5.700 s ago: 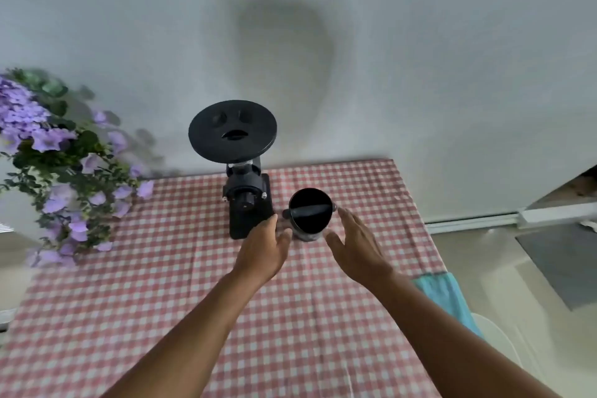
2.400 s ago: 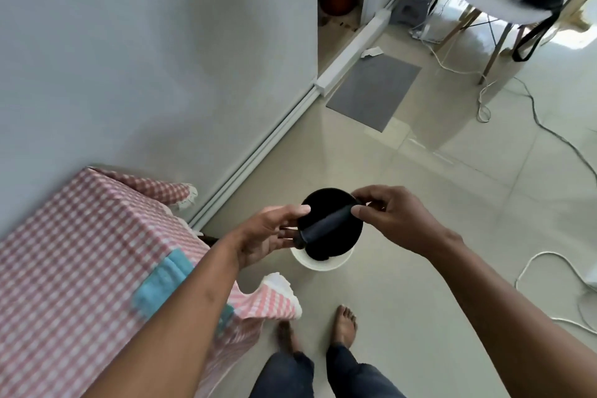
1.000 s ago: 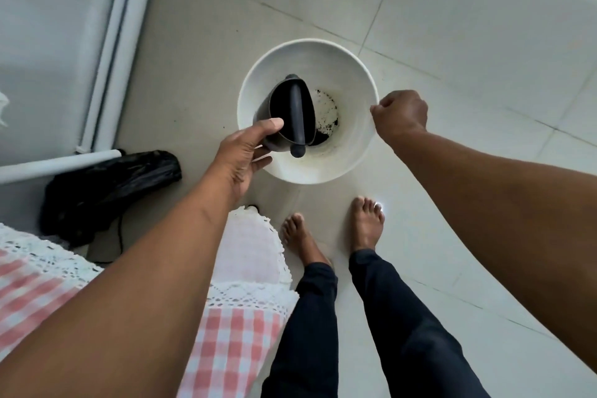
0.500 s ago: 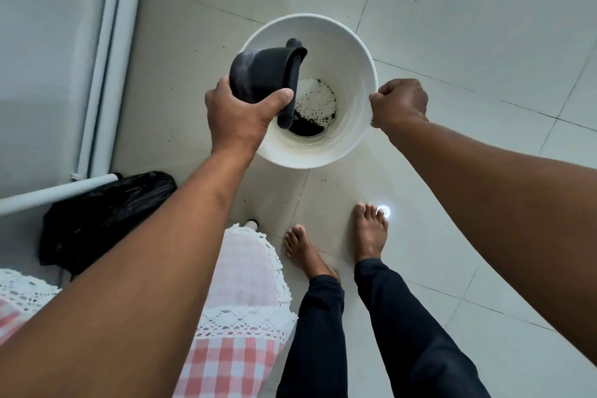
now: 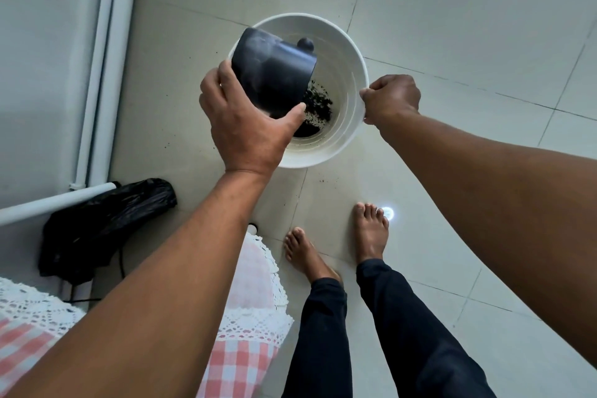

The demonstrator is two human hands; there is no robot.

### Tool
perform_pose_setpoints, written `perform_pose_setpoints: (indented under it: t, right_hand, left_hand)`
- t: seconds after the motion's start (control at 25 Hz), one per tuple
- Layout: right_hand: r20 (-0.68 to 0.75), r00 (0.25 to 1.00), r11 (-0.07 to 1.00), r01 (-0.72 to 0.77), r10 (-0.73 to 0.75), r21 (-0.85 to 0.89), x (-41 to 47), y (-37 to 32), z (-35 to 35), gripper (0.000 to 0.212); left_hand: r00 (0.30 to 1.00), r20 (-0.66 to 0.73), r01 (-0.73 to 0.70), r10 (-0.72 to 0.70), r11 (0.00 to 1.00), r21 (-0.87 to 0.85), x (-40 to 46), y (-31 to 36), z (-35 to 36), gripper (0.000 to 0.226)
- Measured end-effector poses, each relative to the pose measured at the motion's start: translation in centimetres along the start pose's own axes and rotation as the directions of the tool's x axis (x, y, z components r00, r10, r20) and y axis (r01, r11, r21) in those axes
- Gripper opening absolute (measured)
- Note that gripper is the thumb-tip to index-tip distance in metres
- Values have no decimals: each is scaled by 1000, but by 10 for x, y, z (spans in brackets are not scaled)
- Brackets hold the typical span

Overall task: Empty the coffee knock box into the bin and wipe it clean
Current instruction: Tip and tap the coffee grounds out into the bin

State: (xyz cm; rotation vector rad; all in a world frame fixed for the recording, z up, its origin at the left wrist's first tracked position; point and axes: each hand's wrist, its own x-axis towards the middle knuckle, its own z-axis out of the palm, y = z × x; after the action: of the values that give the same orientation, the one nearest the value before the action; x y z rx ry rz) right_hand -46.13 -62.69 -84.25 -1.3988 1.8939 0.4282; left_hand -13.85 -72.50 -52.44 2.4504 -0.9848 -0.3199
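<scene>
The black knock box [image 5: 274, 71] is tipped nearly upside down over the white bin [image 5: 350, 68] on the floor. My left hand [image 5: 245, 126] grips its side, and the end of its knock bar pokes out past the far rim. Dark coffee grounds [image 5: 315, 110] lie in the bottom of the bin. My right hand [image 5: 391, 98] pinches the bin's right rim.
My bare feet [image 5: 339, 242] stand just in front of the bin. A black plastic bag [image 5: 100, 226] lies by the wall at left. A lace-edged checked tablecloth [image 5: 255, 317] hangs at lower left. A few grounds speck the tiled floor [image 5: 323, 181].
The knock box has been turned further over in my left hand, and more grounds have fallen into the bin. My right hand keeps its hold on the rim.
</scene>
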Motion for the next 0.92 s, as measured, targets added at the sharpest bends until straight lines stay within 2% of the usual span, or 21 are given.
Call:
perform_pose_setpoints:
  t: [0.08, 0.2, 0.32, 0.44, 0.68, 0.92]
  right_hand:
    - [19, 1000, 1000, 13, -12, -6, -6, -4, 0, 22]
    - [-30, 998, 997, 55, -56, -49, -10, -8, 4, 24]
    - [41, 984, 958, 180, -175, -224, -31, -2, 21, 22]
    - [-14, 960, 899, 255, -278, -355, -47, 12, 36, 22]
    - [-29, 943, 874, 295, -331, -386, -47, 15, 42, 22]
    - [-42, 942, 867, 289, -334, -406, -45, 17, 45, 22]
  left_hand:
    - [999, -40, -35, 35, 999, 6, -1, 3, -2, 111]
    - [991, -99, -90, 94, 995, 45, 0, 6, -6, 110]
    - [969, -161, -165, 187, 976, 139, 1, 8, -10, 108]
    - [954, -203, -179, 221, 962, 207, 1, 12, -15, 108]
    - [924, -236, -241, 302, 936, 256, -6, 15, -21, 105]
    - [918, -239, -255, 315, 934, 250, -8, 16, -20, 105]
